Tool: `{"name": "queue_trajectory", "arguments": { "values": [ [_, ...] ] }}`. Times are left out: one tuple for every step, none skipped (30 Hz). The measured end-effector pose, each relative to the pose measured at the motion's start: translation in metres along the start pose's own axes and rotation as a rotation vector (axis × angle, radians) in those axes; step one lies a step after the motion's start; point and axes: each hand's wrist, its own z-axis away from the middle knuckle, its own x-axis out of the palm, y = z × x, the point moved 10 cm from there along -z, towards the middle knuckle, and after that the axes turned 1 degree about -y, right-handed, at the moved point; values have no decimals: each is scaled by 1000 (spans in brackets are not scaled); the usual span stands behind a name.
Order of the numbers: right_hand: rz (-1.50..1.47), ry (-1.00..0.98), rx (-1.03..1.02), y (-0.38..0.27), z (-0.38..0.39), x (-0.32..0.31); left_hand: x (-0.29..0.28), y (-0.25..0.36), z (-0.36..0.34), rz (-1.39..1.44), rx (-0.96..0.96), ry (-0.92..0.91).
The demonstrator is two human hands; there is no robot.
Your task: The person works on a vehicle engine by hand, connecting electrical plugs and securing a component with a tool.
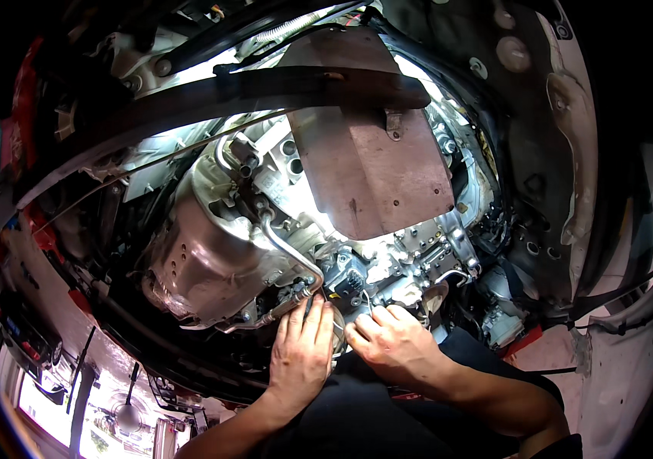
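Observation:
My left hand lies with its fingers stretched out on the near side of the engine, fingertips just under the end of a bent metal pipe. To its right, my right hand is curled closed, thumb toward the left hand. A thin pale metal piece shows just above its knuckles; whether the hand grips it I cannot tell. Beyond the hands sits a dark block-shaped part on the bright engine. Between the hands a thin curved piece is partly visible, its kind unclear.
A rounded metal heat shield is left of the hands. Over the engine lies a brownish metal plate, crossed by a long dark bar and a thin rod. Hoses and wiring run along the right. Red bodywork edges the left.

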Motion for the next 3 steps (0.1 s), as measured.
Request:
{"name": "queue_trajectory", "arguments": {
  "values": [
    [24,-53,8,-1,1,3,3,-1,3,0,-2,1],
    [54,-100,6,-2,3,11,4,-1,3,18,-19,-10],
    [133,-116,-30,-7,7,17,3,0,2,39,-33,-19]
  ]
}}
